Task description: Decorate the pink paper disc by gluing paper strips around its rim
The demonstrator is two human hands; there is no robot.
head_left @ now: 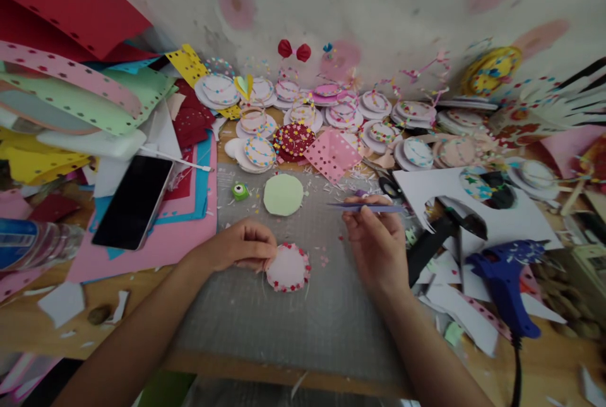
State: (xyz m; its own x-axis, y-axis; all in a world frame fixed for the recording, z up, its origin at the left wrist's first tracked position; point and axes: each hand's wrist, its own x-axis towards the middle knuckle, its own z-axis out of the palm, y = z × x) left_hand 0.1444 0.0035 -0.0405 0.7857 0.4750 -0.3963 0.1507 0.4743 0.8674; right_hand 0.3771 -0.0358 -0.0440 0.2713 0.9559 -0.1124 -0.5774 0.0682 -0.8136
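Near the table's (28, 334) front edge, on grey mat (341, 331): left hand (249, 244) pinches the flower-rimmed pink disc (286, 268) by its side, probably steadying it. Right hand (379, 246) grips slim purple tweezers (369, 207) level, presumably for fine control.

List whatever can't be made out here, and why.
All in the head view:
- Part of the red-trimmed disc's left edge: hidden by the left hand.
- The thin purple tool's tips: too small and blurred.
- The rest of the bottle: cut off by the left edge.
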